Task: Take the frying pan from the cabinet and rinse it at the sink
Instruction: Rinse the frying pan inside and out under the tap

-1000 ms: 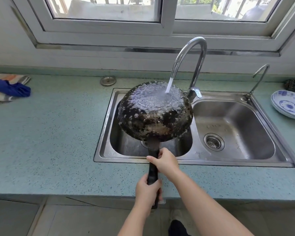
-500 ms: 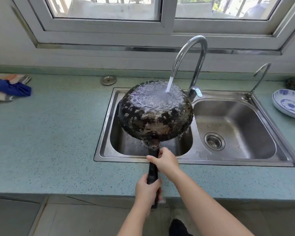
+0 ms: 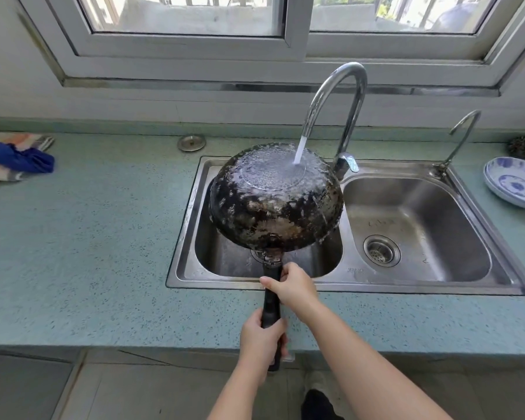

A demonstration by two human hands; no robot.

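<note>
Head view: frying pan (image 3: 275, 198), round, charred and mottled, is held inverted over the stainless sink (image 3: 494, 268) left basin, frame centre. Black handle (image 3: 270, 301) points toward frame bottom. Left hand (image 3: 261, 339) and right hand (image 3: 291, 286) clench it.

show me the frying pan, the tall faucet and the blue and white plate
frying pan (image 3: 273, 204): head view, charred underside
tall faucet (image 3: 348, 66): head view, top of arch
blue and white plate (image 3: 515, 185): head view, patterned centre

The frying pan (image 3: 275, 204) has tipped very slightly, its handle bracket (image 3: 272, 258) now showing more clearly.
</note>
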